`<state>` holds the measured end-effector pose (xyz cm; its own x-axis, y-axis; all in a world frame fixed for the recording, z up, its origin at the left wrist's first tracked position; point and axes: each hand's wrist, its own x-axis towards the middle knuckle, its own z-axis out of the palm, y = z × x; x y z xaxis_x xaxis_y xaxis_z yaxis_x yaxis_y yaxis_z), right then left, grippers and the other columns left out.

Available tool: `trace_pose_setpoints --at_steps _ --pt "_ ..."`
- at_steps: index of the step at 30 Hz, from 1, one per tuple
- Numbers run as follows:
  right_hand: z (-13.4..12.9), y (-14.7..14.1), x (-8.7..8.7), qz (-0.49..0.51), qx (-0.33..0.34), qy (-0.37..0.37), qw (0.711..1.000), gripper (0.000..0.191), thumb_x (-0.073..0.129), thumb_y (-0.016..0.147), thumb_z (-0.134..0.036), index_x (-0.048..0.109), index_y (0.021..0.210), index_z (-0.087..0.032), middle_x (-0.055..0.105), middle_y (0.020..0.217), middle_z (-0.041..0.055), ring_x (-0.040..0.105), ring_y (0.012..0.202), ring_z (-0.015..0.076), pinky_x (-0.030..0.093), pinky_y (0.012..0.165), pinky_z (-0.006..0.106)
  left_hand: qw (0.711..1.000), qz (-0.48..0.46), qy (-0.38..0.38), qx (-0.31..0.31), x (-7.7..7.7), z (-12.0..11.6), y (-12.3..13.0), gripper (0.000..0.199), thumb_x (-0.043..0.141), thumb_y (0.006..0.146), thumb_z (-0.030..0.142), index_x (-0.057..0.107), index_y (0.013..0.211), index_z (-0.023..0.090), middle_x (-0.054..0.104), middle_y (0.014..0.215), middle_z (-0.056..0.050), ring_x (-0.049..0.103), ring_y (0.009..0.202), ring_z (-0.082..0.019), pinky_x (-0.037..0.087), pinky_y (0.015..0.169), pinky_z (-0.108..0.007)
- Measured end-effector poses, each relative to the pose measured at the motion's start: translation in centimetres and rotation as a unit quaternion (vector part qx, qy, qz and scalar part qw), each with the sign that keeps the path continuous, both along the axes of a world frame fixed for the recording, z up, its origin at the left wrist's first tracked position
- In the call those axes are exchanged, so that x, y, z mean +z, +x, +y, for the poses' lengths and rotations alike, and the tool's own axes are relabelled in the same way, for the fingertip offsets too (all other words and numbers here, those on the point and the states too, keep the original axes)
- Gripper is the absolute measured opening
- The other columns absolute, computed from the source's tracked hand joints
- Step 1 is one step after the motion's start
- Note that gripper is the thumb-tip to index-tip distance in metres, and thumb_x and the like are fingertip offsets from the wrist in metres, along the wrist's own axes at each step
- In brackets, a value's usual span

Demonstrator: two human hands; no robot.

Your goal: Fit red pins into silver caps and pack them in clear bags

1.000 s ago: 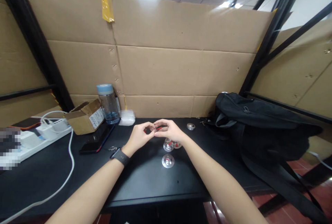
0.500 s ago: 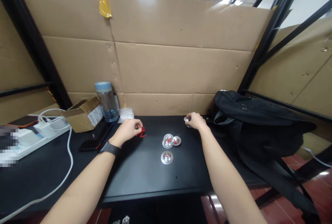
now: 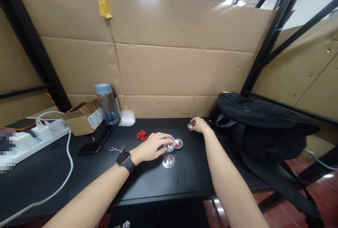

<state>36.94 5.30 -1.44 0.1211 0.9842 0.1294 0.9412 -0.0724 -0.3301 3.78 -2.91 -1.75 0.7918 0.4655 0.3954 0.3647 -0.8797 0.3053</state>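
Observation:
My left hand (image 3: 153,146) reaches over the middle of the table, fingers stretched and apart. Its fingertips are on or just above a clear domed disc (image 3: 170,145), which they partly cover. Against that one lies another clear disc (image 3: 179,144) with a red spot in it, and a third clear disc (image 3: 168,161) lies nearer to me. At the back right, my right hand (image 3: 200,125) is closed on the edge of a small clear disc (image 3: 190,126). A small heap of red pieces (image 3: 142,135) lies just beyond my left hand; their exact kind is unclear.
A black bag (image 3: 258,122) lies on the right. To the left are a water bottle (image 3: 107,105), an open cardboard box (image 3: 84,117), a phone (image 3: 96,140), a keyring (image 3: 113,149), a power strip (image 3: 47,131) with cables, and clear packets (image 3: 127,118). Cardboard walls the back.
My left hand has left the red pieces and moved right and nearer to me, onto the clear discs. The keyring has come into view. My right hand has stayed nearly in place with its disc.

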Motion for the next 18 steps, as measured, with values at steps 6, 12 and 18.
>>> trace_pose_setpoints --at_steps 6,12,18 --pt "-0.3 -1.4 0.8 -0.005 0.038 0.041 0.998 0.051 0.080 0.071 -0.029 0.070 0.121 -0.021 0.066 0.128 0.0160 0.061 0.120 0.0346 0.049 0.097 0.043 1.000 0.022 0.000 -0.001 -0.7 0.2 0.1 0.041 0.051 0.098 0.024 0.059 0.136 0.038 0.064 0.136 -0.004 0.056 0.125 -0.026 0.043 0.097 -0.040" --pt "-1.2 -4.2 2.4 0.045 0.150 0.055 0.986 0.041 0.074 0.081 -0.027 0.069 0.122 -0.019 0.069 0.125 0.0131 0.067 0.111 0.0261 0.052 0.097 0.035 1.000 -0.021 -0.017 0.016 0.3 0.2 -0.5 0.037 0.056 0.094 0.022 0.063 0.129 0.032 0.067 0.132 -0.005 0.058 0.125 -0.024 0.043 0.103 -0.042" --pt "-3.4 -9.5 3.3 0.288 0.396 -0.108 0.865 0.073 0.087 0.066 -0.036 0.063 0.132 -0.017 0.066 0.132 0.0143 0.074 0.095 0.0242 0.060 0.079 0.031 0.995 -0.090 -0.014 0.050 1.2 1.2 -2.1 0.044 0.063 0.088 0.025 0.061 0.131 0.029 0.065 0.133 -0.007 0.058 0.126 -0.026 0.044 0.106 -0.043"
